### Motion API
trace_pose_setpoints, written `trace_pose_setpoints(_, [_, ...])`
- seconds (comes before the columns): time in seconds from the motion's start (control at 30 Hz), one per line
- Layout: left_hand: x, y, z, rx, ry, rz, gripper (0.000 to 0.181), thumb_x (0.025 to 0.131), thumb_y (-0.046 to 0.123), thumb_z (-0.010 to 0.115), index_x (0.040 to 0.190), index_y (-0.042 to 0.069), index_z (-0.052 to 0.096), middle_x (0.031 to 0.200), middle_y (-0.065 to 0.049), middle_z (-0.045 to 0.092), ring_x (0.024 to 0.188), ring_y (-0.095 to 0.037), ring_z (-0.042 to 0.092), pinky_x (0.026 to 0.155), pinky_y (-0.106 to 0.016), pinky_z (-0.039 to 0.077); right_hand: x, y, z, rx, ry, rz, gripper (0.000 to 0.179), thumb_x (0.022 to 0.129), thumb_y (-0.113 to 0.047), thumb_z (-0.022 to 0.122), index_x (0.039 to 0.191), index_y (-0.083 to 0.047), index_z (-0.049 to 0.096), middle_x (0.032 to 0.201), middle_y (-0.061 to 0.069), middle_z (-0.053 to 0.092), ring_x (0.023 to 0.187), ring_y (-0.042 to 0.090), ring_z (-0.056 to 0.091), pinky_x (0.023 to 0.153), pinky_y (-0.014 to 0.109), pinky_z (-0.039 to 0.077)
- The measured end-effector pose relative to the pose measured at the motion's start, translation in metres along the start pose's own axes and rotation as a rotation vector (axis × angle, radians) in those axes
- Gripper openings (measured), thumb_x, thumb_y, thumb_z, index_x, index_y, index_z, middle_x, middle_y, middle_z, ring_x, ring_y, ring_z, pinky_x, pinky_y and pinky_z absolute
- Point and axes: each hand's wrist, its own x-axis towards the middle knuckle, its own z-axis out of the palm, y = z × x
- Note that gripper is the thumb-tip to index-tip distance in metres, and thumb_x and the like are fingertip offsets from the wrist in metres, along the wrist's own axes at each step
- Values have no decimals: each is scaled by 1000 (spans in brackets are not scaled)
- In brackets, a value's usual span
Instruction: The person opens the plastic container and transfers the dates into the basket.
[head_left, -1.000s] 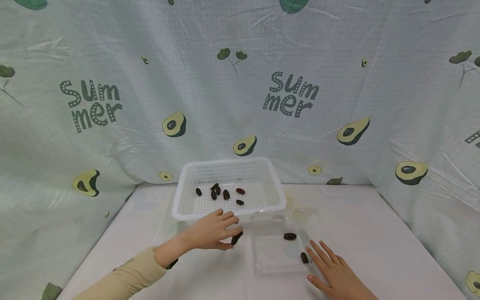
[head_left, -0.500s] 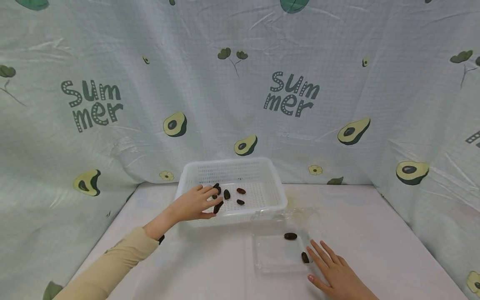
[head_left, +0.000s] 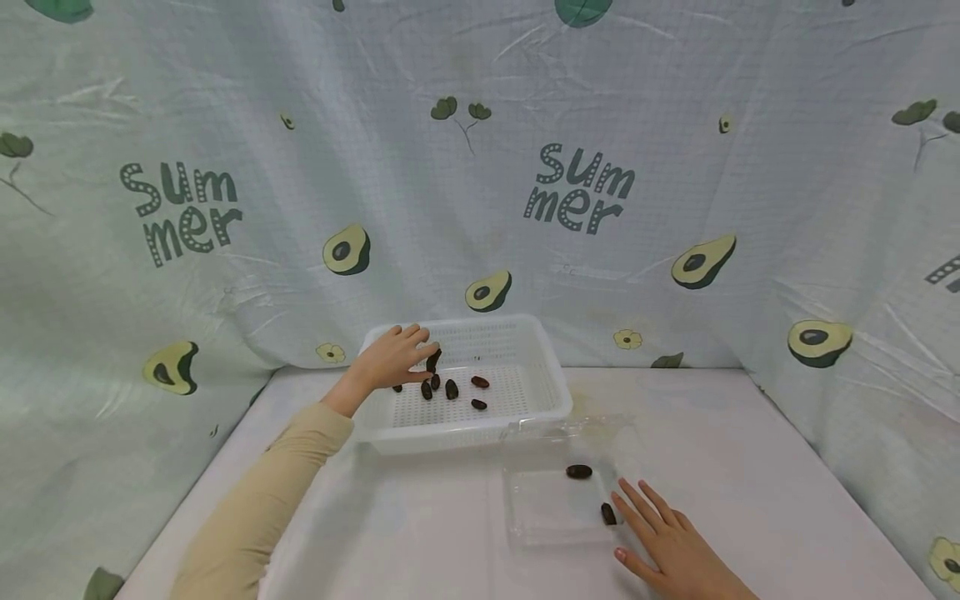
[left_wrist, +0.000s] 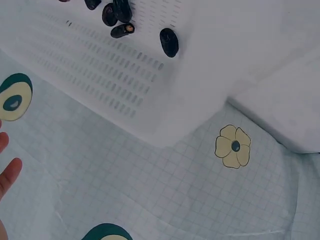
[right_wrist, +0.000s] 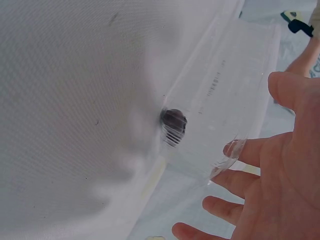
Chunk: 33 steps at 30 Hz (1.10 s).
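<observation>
My left hand [head_left: 393,358] is over the left part of a white plastic basket [head_left: 558,392], pinching a dark date [head_left: 433,360] between thumb and fingers. In the left wrist view only a few fingertips [left_wrist: 11,172] show at the left edge; the pinched date is out of that view. Several loose dates lie on the basket floor, such as a reddish one [head_left: 480,382]. My right hand [head_left: 678,550] lies with straight, spread fingers at the right side of a clear plastic box [head_left: 513,517]. Two dates sit in this box, one toward the back [head_left: 579,472] and one by the fingertips [head_left: 608,513].
The basket stands against the back curtain [head_left: 420,208], which is printed with avocados and lettering. The clear box is in front of the basket's right corner on the white tabletop [head_left: 750,467]. Curtain also lines both sides.
My left hand has moved away from me, from in front of the basket to over its left part, with the date still pinched. The right hand and the box have stayed put.
</observation>
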Motion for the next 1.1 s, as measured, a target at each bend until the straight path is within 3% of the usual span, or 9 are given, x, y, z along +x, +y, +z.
trace_pose_setpoints(0.27, [23,-1,6,38,-86,-21,37,77,43,63,99,14,59,98,-9,56,89,-23,53,71,-36,47,1,0,1,-2,-22,24,62,83,-50,50,133,-14,42,139,8,39,124,28,32,78,51,41])
trace_pose_setpoints(0.4, [31,-2,13,81,-155,-47,37,79,46,60,99,14,58,101,-9,56,92,-23,53,72,-35,47,0,1,4,-14,-17,25,63,83,-50,50,134,-14,41,139,7,38,128,20,21,80,51,41])
trace_pose_setpoints(0.53, [36,-3,21,54,-223,-102,36,80,45,60,98,14,58,103,-10,56,94,-24,53,75,-37,47,-1,2,5,-15,-19,20,63,84,-50,50,134,-14,40,140,8,38,128,18,18,80,50,42])
trace_pose_setpoints(0.67, [40,-3,25,12,-272,-143,35,80,43,60,100,14,59,105,-10,56,97,-25,52,78,-39,47,0,2,5,-2,-37,28,64,84,-50,50,134,-14,39,140,8,37,125,27,28,80,52,41])
trace_pose_setpoints(1.1, [45,-1,37,45,-313,-142,34,82,39,59,109,19,58,112,-9,54,103,-24,51,81,-38,46,-1,1,2,4,-53,44,64,84,-50,50,135,-14,39,141,8,37,125,28,28,81,52,41])
